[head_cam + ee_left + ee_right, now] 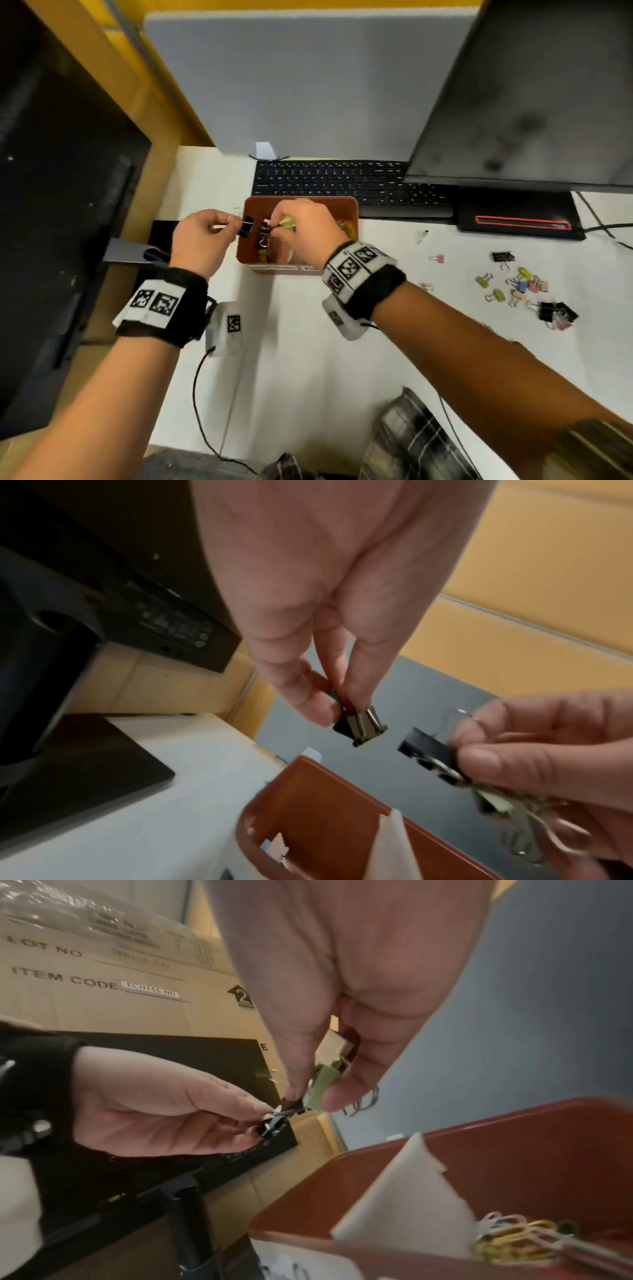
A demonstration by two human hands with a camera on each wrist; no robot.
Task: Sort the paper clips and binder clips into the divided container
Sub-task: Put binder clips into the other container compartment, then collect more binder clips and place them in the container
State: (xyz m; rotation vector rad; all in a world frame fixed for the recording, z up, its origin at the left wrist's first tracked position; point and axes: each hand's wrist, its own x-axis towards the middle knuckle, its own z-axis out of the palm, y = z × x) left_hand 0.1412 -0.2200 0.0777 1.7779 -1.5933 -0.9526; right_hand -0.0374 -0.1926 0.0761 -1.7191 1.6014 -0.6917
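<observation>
Above the brown divided container [301, 201], both hands work close together. My left hand [236, 224] pinches a black binder clip [246, 226] between thumb and fingertips; the left wrist view shows that black clip [359, 726] held at its wire handles. My right hand [275, 224] grips a bunch of binder clips: a black one [263, 234] hanging down and green ones [322, 1088] in the fingers. The two black clips are a small gap apart. A white divider [407, 1191] splits the container [514, 1115]; coloured paper clips [514, 1240] lie in one compartment.
Several loose coloured binder clips [520, 287] and black ones [556, 312] lie on the white table at the right. A black keyboard [342, 181] sits just behind the container, and a monitor [531, 102] with its base [520, 221] to the right. Cardboard boxes and a dark screen [51, 205] crowd the left.
</observation>
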